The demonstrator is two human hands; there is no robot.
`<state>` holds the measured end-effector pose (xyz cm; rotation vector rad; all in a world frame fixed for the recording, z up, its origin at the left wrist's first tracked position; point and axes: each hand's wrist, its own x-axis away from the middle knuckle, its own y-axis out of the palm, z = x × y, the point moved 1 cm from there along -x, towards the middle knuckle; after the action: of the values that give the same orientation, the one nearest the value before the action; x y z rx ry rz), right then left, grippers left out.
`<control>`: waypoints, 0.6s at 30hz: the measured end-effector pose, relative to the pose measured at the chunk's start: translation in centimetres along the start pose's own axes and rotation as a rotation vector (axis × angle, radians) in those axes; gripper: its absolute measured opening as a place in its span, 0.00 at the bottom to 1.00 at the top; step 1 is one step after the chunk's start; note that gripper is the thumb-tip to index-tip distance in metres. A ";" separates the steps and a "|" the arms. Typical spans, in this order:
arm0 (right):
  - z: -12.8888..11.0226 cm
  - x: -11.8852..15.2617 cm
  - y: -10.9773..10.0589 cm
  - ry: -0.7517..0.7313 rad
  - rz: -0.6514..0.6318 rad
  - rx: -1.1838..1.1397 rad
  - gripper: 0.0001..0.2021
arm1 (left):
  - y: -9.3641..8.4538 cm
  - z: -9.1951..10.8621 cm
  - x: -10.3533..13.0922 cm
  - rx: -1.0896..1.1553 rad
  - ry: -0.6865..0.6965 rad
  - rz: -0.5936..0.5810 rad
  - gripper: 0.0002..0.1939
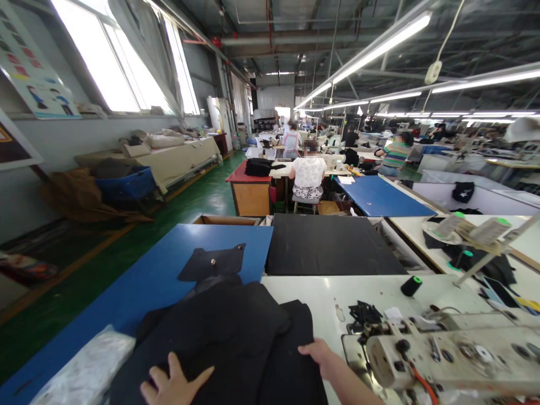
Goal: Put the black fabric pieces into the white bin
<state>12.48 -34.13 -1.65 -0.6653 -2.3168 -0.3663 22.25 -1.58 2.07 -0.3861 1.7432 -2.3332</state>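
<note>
A pile of black fabric pieces (pixel 228 332) lies in front of me, half on the blue table (pixel 139 287) and half on the white sewing table (pixel 371 287). My left hand (pixel 172 385) rests flat on the near left part of the pile, fingers spread. My right hand (pixel 318 354) touches the pile's right edge, with its fingers on the cloth. A smaller black piece with a metal snap (pixel 213 263) sits at the far end of the pile.
A white sewing machine (pixel 447 354) stands at the right, with small black parts (pixel 363 312) and a thread spool (pixel 410 286) beside it. A black mat (pixel 329 244) lies ahead. A clear plastic bag (pixel 88 368) lies at the left. Seated workers (pixel 309 175) sit farther back.
</note>
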 end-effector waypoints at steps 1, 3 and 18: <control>-0.4 0.5 -0.1 -0.027 -0.001 0.022 0.07 | 0.2 0.1 0.4 0.005 -0.008 0.033 0.54; -1.4 1.7 -0.6 -0.107 0.015 0.080 0.10 | 0.7 0.2 0.8 0.011 -0.020 0.039 0.54; -14.5 11.3 6.5 -0.397 -0.465 -0.136 0.21 | 2.3 0.4 0.9 -0.188 -0.046 0.011 0.40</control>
<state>16.81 -30.88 17.06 -0.2664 -2.8463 -0.6561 21.54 -2.89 0.02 -0.4544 1.9434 -2.1420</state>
